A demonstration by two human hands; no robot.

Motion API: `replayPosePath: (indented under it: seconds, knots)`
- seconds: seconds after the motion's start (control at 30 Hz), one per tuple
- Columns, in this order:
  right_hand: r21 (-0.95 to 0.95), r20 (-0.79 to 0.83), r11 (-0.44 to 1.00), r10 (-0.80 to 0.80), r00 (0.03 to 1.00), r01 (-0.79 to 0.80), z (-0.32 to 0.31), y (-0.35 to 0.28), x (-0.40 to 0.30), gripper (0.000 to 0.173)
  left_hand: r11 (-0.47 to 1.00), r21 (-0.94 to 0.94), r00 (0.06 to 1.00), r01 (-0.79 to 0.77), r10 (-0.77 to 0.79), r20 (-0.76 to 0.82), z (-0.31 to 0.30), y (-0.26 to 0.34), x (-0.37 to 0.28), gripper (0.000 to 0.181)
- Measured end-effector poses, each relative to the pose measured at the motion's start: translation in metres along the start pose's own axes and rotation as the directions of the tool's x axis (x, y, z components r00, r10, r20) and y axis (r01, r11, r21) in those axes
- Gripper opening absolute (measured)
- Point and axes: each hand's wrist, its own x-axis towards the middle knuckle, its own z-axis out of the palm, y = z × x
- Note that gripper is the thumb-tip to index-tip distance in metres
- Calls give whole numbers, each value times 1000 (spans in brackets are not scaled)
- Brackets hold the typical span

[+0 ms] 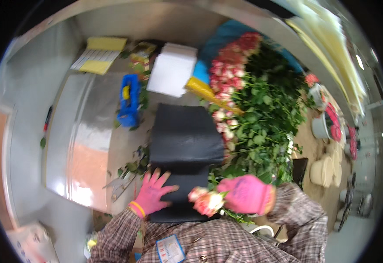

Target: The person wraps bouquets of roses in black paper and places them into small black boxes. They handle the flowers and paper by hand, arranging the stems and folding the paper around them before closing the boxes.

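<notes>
My left hand (153,194), in a pink glove with bare fingertips, lies spread on the lower part of a black ribbed mat (184,138), holding nothing. My right hand (244,194), in a matching glove, is closed around the stems of a few roses (207,200) with pink and cream heads. Those heads hang over the mat's lower right part. Right of the mat lies a large pile of roses, with pink and white heads (227,75) at its left side and green leafy stems (260,121) to the right. Scissors (120,187) rest just left of my left hand.
A blue tape dispenser (129,100), a stack of white sheets (173,70) and a yellow printed pad (101,54) lie farther up the table. A yellow strip (207,92) borders the roses. Loose leaves lie about. Cream buckets (321,172) stand on the floor at right.
</notes>
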Motion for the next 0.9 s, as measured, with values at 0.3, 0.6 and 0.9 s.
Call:
replayPosePath:
  seconds: [0.3, 0.6, 0.9]
  knots:
    - [-86, 377, 988, 154, 913, -131, 155, 51, 64, 30, 1000, 22, 999, 15, -16, 40, 0, 1, -3, 55]
    - [112, 194, 984, 114, 974, -138, 139, 43, 59, 31, 977, -209, 961, 43, 17, 276, -23, -7, 3, 30]
    - [-395, 212, 900, 283, 936, -183, 159, 31, 74, 16, 975, -210, 990, 77, -50, 132, -17, -6, -6, 74]
